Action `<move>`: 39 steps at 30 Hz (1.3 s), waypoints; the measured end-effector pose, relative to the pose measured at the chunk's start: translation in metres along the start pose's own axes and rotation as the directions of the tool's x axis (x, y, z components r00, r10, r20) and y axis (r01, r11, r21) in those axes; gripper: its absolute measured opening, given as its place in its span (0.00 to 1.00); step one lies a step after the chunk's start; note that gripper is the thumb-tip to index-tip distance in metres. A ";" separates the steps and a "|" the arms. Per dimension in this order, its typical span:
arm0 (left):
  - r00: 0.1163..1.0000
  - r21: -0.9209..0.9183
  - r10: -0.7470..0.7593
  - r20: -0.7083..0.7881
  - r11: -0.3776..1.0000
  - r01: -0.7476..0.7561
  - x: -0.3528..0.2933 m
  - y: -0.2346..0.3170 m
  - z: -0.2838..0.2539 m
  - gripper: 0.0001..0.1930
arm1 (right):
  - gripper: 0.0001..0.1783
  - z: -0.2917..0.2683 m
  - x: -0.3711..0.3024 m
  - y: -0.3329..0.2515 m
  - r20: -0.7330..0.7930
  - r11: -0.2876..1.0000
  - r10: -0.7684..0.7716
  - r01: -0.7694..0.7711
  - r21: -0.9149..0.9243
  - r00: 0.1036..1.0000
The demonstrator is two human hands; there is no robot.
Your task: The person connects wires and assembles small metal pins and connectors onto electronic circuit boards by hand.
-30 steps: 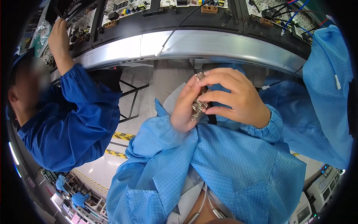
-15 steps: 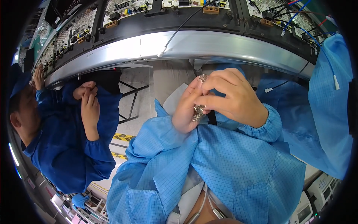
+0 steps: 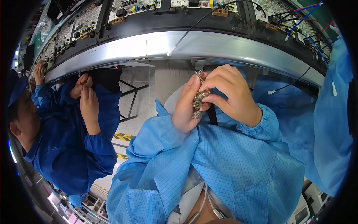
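Observation:
Several metal coil springs (image 3: 200, 95) lie bunched in my left hand (image 3: 185, 106), in front of my body and below the line's metal rail. My left fingers curl round the springs, with the thumb along their side. From the right, my right hand (image 3: 232, 95) reaches over, its thumb and fingertips closed on one spring of the bunch. One spring sticks up past the left fingertips, and others show low in the palm. Parts of the springs are hidden behind the fingers.
A silver rail (image 3: 179, 45) runs along the line edge, with circuit boards (image 3: 141, 5) in black trays behind it. A loose black wire (image 3: 186, 31) hangs over the rail. A co-worker in dark blue (image 3: 67, 138) sits at left; a light-blue sleeve (image 3: 333, 112) is at right.
My right hand has shifted slightly and its fingers have opened a little, so more of the springs show. The boards and hanging wires have moved slightly to the right in view.

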State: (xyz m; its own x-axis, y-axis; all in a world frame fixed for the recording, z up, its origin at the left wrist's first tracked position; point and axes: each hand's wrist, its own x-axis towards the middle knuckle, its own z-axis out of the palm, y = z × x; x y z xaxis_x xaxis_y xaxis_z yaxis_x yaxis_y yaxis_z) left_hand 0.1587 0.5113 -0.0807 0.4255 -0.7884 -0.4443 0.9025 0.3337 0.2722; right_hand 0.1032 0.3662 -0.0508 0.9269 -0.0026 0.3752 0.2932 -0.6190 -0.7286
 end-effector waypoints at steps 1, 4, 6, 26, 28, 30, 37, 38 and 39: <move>1.000 0.014 0.008 -0.005 1.000 -0.008 0.000 0.001 0.000 0.14 | 0.11 0.002 0.000 0.000 -0.006 0.999 0.036 -0.036 0.012 0.999; 0.999 0.026 0.027 -0.039 0.999 -0.026 0.000 0.001 0.001 0.14 | 0.11 0.003 0.000 -0.001 -0.005 0.993 0.113 -0.113 0.037 0.994; 0.997 0.026 0.036 -0.069 0.999 -0.035 0.000 0.002 -0.001 0.14 | 0.10 0.004 0.000 -0.001 -0.001 0.987 0.154 -0.154 0.049 0.988; 0.994 0.071 0.107 -0.021 0.992 -0.106 0.001 -0.001 -0.006 0.14 | 0.07 -0.002 -0.006 0.011 0.037 0.978 0.102 -0.107 0.181 0.994; 0.990 0.101 0.135 -0.030 0.986 -0.131 0.000 -0.001 -0.004 0.14 | 0.07 -0.002 -0.005 0.012 0.034 0.976 0.116 -0.120 0.183 0.993; 0.986 0.132 0.162 -0.038 0.979 -0.156 0.001 -0.002 -0.005 0.14 | 0.07 -0.002 -0.005 0.012 0.031 0.974 0.131 -0.134 0.184 0.991; 0.985 0.178 0.172 -0.015 0.970 -0.166 0.002 -0.004 -0.009 0.14 | 0.05 0.000 -0.007 0.018 0.020 0.979 0.117 -0.119 0.167 0.993; 0.985 0.183 0.168 -0.026 0.970 -0.160 0.002 -0.004 -0.009 0.14 | 0.05 0.000 -0.007 0.018 0.020 0.981 0.111 -0.113 0.159 0.994; 0.985 0.182 0.168 -0.027 0.970 -0.161 0.002 -0.005 -0.010 0.14 | 0.05 0.000 -0.007 0.019 0.020 0.981 0.111 -0.112 0.159 0.994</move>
State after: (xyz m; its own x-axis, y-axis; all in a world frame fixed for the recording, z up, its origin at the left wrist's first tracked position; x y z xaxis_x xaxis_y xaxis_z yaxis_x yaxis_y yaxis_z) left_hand 0.1559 0.5135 -0.0914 0.5729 -0.7069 -0.4149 0.7950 0.3560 0.4911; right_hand 0.1022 0.3549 -0.0671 0.9583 -0.0549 0.2806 0.2207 -0.4816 -0.8481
